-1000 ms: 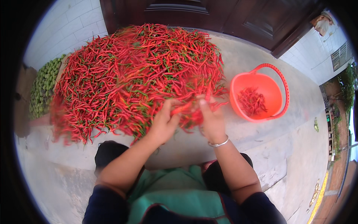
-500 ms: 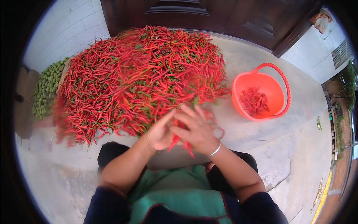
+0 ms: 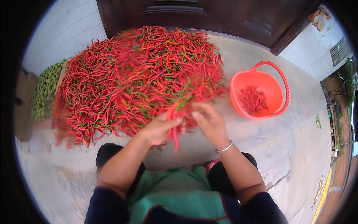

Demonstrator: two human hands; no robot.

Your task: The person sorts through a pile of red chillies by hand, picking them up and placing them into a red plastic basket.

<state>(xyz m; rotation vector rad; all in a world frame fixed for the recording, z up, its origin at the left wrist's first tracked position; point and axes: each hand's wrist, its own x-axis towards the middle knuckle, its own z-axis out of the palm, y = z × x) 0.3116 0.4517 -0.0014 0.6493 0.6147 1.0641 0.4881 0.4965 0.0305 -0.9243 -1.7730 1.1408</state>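
By the chili pile (image 3: 149, 63): our left hand (image 3: 158, 129) is pinching some red chilies (image 3: 175, 138), tips down
Right hand (image 3: 210, 123): beside them, fingers curled, we can't tell if gripping anything
Orange-red bucket (image 3: 273, 89): right of the pile, more chilies (image 3: 253, 100) inside

The left forearm (image 3: 121, 160) and right forearm (image 3: 241, 164) reach forward and slant inward, elbows set apart. The left hand (image 3: 160, 130) is closed, its thumb pointing across toward the right hand (image 3: 210, 122), which is just beside it, fingers curled, thumb angled inward.
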